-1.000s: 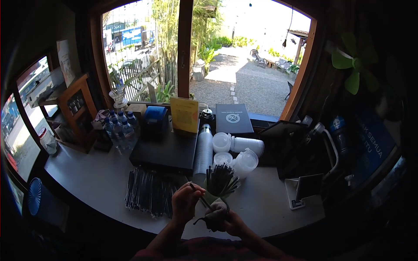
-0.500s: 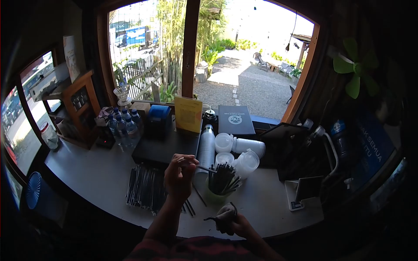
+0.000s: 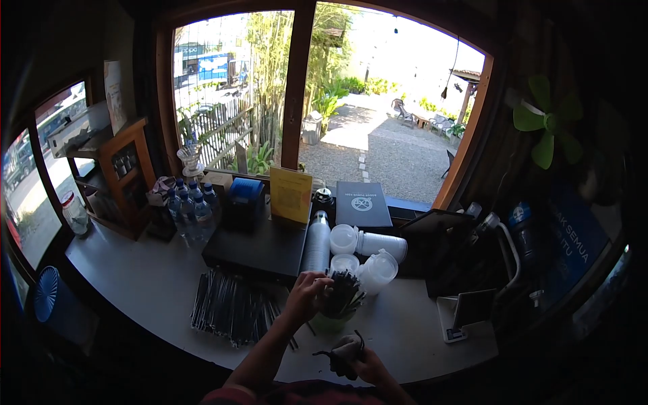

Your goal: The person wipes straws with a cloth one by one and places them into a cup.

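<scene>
My left hand (image 3: 309, 297) is closed at the left side of a bunch of black straws (image 3: 345, 289), which stand upright in a greenish container (image 3: 331, 325). Its fingers pinch a straw there, mostly hidden by the hand and the bunch. Lower down, near the counter's front edge, my right hand (image 3: 370, 368) grips a crumpled dark grey cloth (image 3: 345, 349) with thin black ends sticking out. To the left of my left forearm lies a wide pile of black straws (image 3: 226, 307), with a few loose ones at its right side.
Stacked clear plastic cups (image 3: 317, 246) and white lids (image 3: 378, 270) stand behind the container. A black box (image 3: 250, 246) carries a yellow sign (image 3: 291, 194). Water bottles (image 3: 192, 206) are at the left, and a small card-reader-like stand (image 3: 466, 316) at the right.
My left hand has moved right and down, bringing the straw from above the counter to the bunch in the container. My right hand still holds the cloth. The view has shifted slightly.
</scene>
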